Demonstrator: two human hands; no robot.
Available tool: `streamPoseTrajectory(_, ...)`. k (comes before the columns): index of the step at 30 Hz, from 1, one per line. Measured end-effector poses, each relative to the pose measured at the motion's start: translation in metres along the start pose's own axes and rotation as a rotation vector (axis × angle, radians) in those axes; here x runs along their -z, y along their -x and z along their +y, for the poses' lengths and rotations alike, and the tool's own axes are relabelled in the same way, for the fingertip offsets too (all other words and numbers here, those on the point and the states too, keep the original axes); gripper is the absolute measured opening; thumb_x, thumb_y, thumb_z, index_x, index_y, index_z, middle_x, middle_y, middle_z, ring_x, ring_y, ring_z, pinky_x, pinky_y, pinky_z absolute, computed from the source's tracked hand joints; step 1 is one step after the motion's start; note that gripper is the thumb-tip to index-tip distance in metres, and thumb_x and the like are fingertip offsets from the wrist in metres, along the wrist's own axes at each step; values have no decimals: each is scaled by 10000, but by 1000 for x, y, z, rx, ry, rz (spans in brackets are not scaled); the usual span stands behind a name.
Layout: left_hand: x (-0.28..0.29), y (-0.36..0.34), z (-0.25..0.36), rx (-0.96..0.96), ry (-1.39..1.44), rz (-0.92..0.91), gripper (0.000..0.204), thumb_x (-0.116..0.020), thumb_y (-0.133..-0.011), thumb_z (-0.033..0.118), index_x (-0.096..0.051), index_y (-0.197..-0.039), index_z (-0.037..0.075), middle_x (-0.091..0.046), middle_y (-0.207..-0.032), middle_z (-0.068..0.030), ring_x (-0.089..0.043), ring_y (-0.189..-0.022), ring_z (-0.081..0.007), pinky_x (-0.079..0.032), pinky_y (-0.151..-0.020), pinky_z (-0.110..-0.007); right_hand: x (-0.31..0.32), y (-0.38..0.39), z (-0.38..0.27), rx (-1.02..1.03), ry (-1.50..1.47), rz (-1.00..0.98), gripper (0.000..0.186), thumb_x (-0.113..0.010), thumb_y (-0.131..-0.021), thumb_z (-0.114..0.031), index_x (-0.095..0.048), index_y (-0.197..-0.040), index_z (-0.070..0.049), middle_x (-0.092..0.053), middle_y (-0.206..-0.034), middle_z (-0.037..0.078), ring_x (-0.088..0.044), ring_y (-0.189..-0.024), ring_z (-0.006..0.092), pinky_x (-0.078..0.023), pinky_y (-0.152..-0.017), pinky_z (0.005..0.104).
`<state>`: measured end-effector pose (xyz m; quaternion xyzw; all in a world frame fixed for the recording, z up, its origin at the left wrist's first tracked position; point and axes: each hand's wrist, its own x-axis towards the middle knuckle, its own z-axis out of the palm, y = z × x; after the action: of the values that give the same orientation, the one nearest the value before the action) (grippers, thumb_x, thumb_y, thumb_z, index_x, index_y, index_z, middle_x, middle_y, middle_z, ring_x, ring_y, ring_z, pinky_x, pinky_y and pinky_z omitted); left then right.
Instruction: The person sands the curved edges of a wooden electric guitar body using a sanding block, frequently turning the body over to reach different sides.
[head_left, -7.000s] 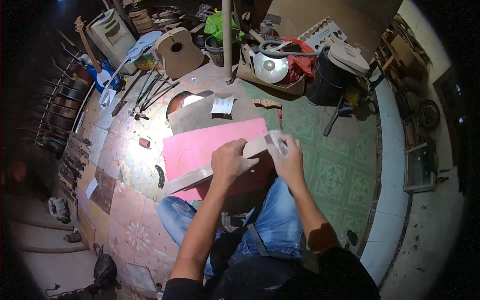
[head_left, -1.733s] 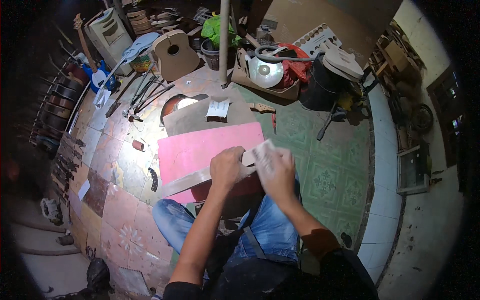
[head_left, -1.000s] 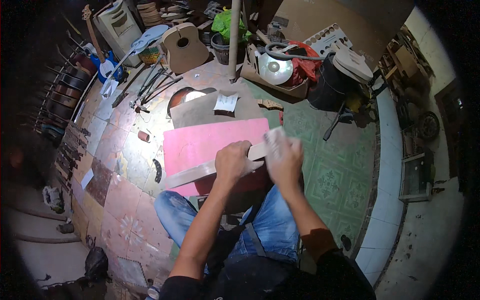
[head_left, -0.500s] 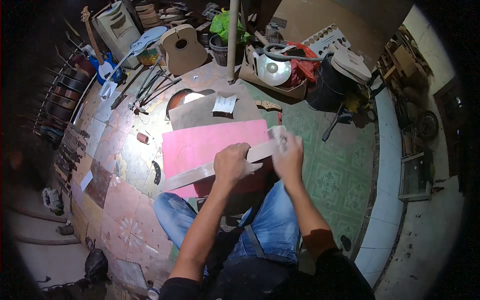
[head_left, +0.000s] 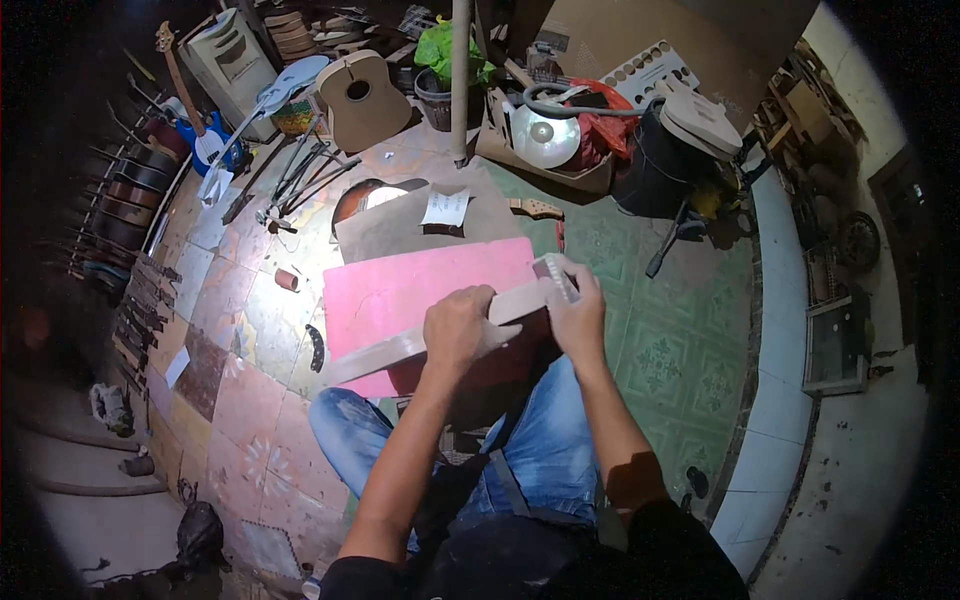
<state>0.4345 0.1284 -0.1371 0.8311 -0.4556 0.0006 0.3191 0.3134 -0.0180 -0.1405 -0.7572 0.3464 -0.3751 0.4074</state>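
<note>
Across a pink board [head_left: 430,290] in front of my knees lies a long pale strip of wood [head_left: 380,357], shaped like a guitar neck. My left hand [head_left: 460,328] is closed over its middle, the thumb stretched along the strip toward the right. At the strip's right end, my right hand [head_left: 577,305] is closed on a small pale block with a ridged side [head_left: 555,277]. Its fingers bend over the block's top. Whether the block is separate from the strip I cannot tell.
Beyond the board are a brown sheet with a white paper [head_left: 446,207] and a sunburst guitar body [head_left: 362,200]. A curved black piece [head_left: 317,348] and a brown cylinder [head_left: 286,280] lie left. A pole [head_left: 460,90], a black bucket [head_left: 650,160] and an acoustic guitar body [head_left: 362,105] stand farther back.
My right hand, smeared by motion before, now shows sharply near the same end of the strip. My left hand keeps its grip, with hardly any shift.
</note>
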Motion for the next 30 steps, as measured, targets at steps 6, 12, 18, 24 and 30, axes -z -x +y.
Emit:
streamPoseTrajectory(6,-1,6,-3,-19,-38,52,474,-906,-603,460,-677,-791,89,-663,-736,-115,-685,-729,-330,-538,-639,-454,1,24,-21,199,227,-47,325,-746,-877,-192,-705,-1175,-68,-605,-1046,197,-616,-982,382,-496,-902,458)
streamPoseTrajectory(12,7,7,-7,48,-27,-2,423,-890,-620,400,-671,-828,104,-691,-800,-91,-692,-768,-307,-546,-656,-455,-2,43,-35,318,276,-81,321,-738,-891,-166,-689,-1179,-32,-659,-1043,198,-671,-971,335,-531,-873,410)
streamPoseTrajectory(18,9,5,-12,31,-36,0,433,-900,-609,399,-661,-809,99,-684,-782,-89,-690,-752,-307,-543,-649,-454,-6,20,-18,-9,-76,-94,402,-758,-882,-194,-657,-1224,-9,-662,-1020,134,-635,-900,247,-517,-833,375)
streamPoseTrajectory(24,5,0,-1,14,-27,2,449,-908,-600,410,-665,-813,98,-689,-789,-84,-692,-755,-304,-545,-652,-443,0,-19,35,-528,-442,-220,404,-763,-859,-227,-673,-1205,-41,-679,-1074,184,-655,-1012,289,-526,-851,389)
streamPoseTrajectory(30,5,-1,3,4,-17,21,462,-908,-594,428,-671,-815,99,-688,-785,-78,-690,-748,-296,-544,-649,-431,1,-9,45,-150,-177,-99,366,-740,-882,-212,-671,-1190,-26,-694,-1022,146,-665,-890,240,-530,-809,363)
